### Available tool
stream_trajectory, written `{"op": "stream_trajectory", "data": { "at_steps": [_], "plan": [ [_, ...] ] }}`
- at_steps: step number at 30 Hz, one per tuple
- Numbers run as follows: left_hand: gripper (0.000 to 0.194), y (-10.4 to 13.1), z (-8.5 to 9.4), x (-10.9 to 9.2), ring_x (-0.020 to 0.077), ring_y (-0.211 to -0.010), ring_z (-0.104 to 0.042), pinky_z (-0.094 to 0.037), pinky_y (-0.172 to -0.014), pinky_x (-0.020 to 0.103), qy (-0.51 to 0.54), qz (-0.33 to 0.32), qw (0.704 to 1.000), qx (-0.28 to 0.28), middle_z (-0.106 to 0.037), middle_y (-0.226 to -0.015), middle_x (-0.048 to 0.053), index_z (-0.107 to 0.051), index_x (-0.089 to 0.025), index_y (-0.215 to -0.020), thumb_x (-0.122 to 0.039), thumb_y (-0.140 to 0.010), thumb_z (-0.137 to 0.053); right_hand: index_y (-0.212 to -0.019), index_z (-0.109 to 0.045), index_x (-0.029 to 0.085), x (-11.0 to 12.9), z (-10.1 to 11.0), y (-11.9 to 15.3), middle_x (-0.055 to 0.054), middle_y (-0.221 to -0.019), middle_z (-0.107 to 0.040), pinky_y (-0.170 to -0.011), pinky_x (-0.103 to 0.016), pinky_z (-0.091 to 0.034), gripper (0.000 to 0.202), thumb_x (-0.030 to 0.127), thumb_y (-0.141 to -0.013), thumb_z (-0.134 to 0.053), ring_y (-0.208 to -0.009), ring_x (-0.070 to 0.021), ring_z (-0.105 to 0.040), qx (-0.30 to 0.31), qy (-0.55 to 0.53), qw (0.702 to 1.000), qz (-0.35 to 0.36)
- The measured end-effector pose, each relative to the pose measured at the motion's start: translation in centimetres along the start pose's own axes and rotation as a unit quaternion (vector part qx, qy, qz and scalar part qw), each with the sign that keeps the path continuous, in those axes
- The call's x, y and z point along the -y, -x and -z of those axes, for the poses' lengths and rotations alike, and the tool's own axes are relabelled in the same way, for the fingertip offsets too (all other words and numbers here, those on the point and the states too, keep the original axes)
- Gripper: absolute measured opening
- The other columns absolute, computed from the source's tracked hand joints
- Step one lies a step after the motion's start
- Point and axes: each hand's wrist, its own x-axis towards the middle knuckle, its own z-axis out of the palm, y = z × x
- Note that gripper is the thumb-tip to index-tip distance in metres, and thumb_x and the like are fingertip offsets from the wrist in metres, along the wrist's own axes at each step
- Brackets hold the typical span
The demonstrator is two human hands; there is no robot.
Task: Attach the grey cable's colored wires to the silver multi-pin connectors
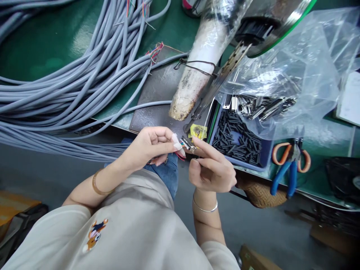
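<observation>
My left hand [153, 147] is closed in a pinch, with white covers on its thumb and a fingertip. It holds a small metal D-sub connector [188, 144] by its wired side, and thin coloured wires [180, 156] show at the fingertips. My right hand [213, 168] is at the connector's other side, index fingertip against or very near its end. Its thumb and middle finger are drawn together; whatever may lie between them is too small to make out. Just beyond the connector, a soldering iron [206, 98] points its tip down over a yellow pad [198, 131].
Grey cables [84, 90] pile up at the left, some with stripped ends. A white wrapped tube [194, 75] hangs over a dark plate [157, 88]. At the right are a blue tray [266, 159] of black sleeves, bagged connectors [258, 107], blue pliers [287, 168] and orange-handled scissors [305, 161].
</observation>
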Motion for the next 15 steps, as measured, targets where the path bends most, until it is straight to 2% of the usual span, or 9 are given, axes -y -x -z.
{"op": "stream_trajectory", "data": {
  "at_steps": [2,3,5,7,9,12,14,15],
  "plan": [
    [0.037,0.4,0.2,-0.1,0.0042,-0.037,-0.05,-0.034,-0.033,0.016,0.004,0.028,0.998,0.053,-0.068,-0.067,0.0,-0.06,-0.014,-0.08,-0.043,-0.079,-0.084,-0.092,-0.057,0.023,-0.1,-0.2,0.5,-0.008,-0.116,-0.08,-0.06,-0.026,-0.061,0.014,0.016,-0.091,-0.069,-0.082,-0.0164,-0.079,-0.002,-0.021,1.0,-0.007],
    [0.036,0.7,0.2,-0.1,0.0043,-0.038,-0.052,-0.038,-0.035,0.015,-0.009,0.023,0.998,0.059,-0.068,-0.069,-0.001,-0.06,-0.015,-0.082,-0.043,-0.081,-0.082,-0.095,-0.058,0.023,0.0,-0.3,0.6,-0.007,-0.108,-0.081,-0.062,-0.027,-0.061,0.014,0.016,-0.091,-0.069,-0.082,-0.0171,-0.079,-0.008,-0.026,0.999,-0.023],
    [0.029,1.4,0.2,0.2,0.0032,-0.043,-0.054,-0.045,-0.041,0.015,-0.061,-0.035,0.997,0.039,-0.069,-0.08,0.0,-0.061,-0.016,-0.093,-0.038,-0.086,-0.078,-0.099,-0.059,0.023,0.3,-0.5,0.6,-0.002,-0.092,-0.078,-0.062,-0.028,-0.061,0.015,0.016,-0.09,-0.07,-0.078,-0.0172,-0.077,-0.028,-0.027,0.997,-0.063],
    [0.025,2.0,0.1,0.6,0.0027,-0.051,-0.056,-0.05,-0.048,0.015,-0.139,-0.139,0.98,0.014,-0.07,-0.096,0.003,-0.063,-0.017,-0.106,-0.029,-0.089,-0.075,-0.097,-0.061,0.023,0.9,-0.4,0.4,0.001,-0.084,-0.073,-0.057,-0.026,-0.056,0.014,0.016,-0.09,-0.07,-0.069,-0.0142,-0.072,-0.045,-0.017,0.992,-0.113],
    [0.027,2.5,0.1,1.0,0.0036,-0.058,-0.056,-0.051,-0.054,0.015,-0.232,-0.25,0.94,0.018,-0.071,-0.104,0.006,-0.065,-0.018,-0.113,-0.02,-0.088,-0.075,-0.094,-0.061,0.024,1.4,-0.1,0.0,0.004,-0.081,-0.068,-0.051,-0.024,-0.05,0.012,0.018,-0.091,-0.071,-0.059,-0.0101,-0.063,-0.044,-0.011,0.986,-0.158],
    [0.015,2.8,0.4,1.4,0.0061,-0.066,-0.061,-0.052,-0.058,0.015,-0.358,-0.383,0.851,0.016,-0.072,-0.103,0.008,-0.071,-0.018,-0.104,-0.013,-0.09,-0.071,-0.092,-0.061,0.025,2.3,0.3,-0.8,0.007,-0.071,-0.059,-0.045,-0.022,-0.042,0.011,0.021,-0.092,-0.07,-0.05,-0.007,-0.051,-0.016,-0.03,0.978,-0.205],
    [0.009,2.8,0.5,1.6,0.0095,-0.077,-0.069,-0.056,-0.067,0.017,-0.392,-0.439,0.809,-0.006,-0.074,-0.1,0.009,-0.072,-0.017,-0.098,-0.011,-0.093,-0.068,-0.089,-0.059,0.025,2.8,0.4,-1.3,0.009,-0.066,-0.053,-0.044,-0.02,-0.039,0.011,0.021,-0.093,-0.069,-0.048,-0.0063,-0.047,-0.002,-0.055,0.971,-0.232],
    [0.008,2.7,0.5,1.7,0.0114,-0.083,-0.072,-0.058,-0.073,0.019,-0.389,-0.454,0.801,-0.012,-0.076,-0.098,0.009,-0.072,-0.016,-0.096,-0.011,-0.093,-0.068,-0.088,-0.058,0.024,3.0,0.5,-1.6,0.009,-0.065,-0.052,-0.044,-0.019,-0.038,0.012,0.022,-0.094,-0.069,-0.048,-0.0059,-0.046,0.001,-0.073,0.966,-0.249]
  ]
}}
